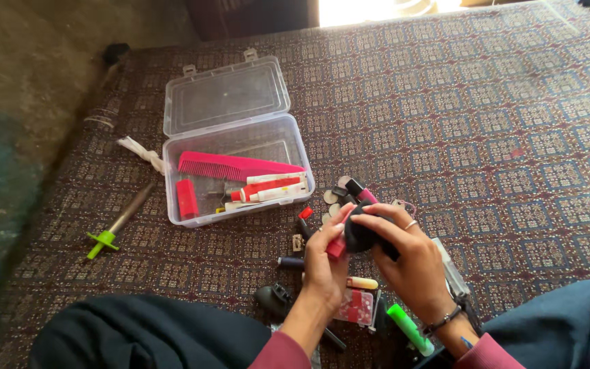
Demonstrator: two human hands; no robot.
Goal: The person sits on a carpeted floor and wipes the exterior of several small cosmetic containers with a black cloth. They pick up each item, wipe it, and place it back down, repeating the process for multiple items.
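My left hand [325, 263] and my right hand [410, 256] meet over the patterned carpet, both gripping a small round black object [361, 236] with a red part [336, 247] at its left side. My right hand wears a ring and a wrist bracelet. Just beyond the hands lie small coins [332, 203], a pink-capped tube [361, 190] and a red-tipped item [305, 214]. An open clear plastic box [295, 133] sits further left, holding a pink comb [230, 165], a red case [187, 198] and red-and-white tubes [271, 190].
Beneath my hands lie a green marker [409, 329], a small pink-red packet [356, 307], a dark pen [289, 262] and a black clip [273, 298]. A green-handled tool [114, 227] and a white cloth strip [141, 153] lie left of the box. My knees frame the bottom.
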